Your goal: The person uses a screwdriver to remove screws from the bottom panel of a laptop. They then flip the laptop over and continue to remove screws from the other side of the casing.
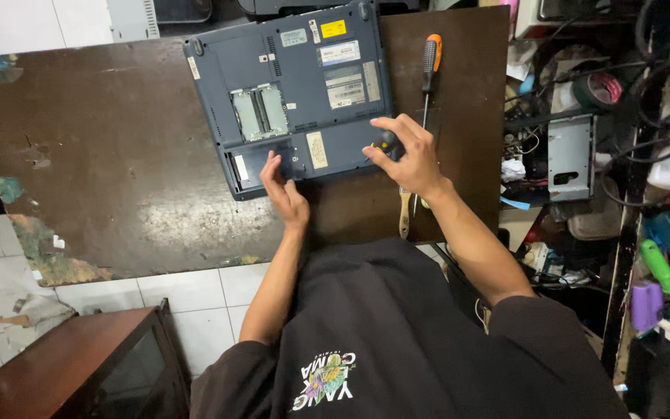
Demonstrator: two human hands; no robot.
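A dark blue laptop (296, 85) lies bottom-up on a worn brown table (118, 155), with an open bay showing two green memory boards (260, 111). My left hand (283, 190) rests flat on a black panel (261, 161) at the laptop's near edge, fingers together and stretched out. My right hand (407, 155) grips the laptop's near right corner, thumb and fingers curled over a small black part there. A screwdriver with an orange and black handle (430, 66) lies just right of the laptop.
A wooden-handled tool (404, 213) lies under my right wrist. Shelves crowded with cables, a roll of tape (599, 89), a metal box (570, 159) and plastic bits stand at the right. A wooden cabinet (56, 368) stands on the white tiled floor at lower left.
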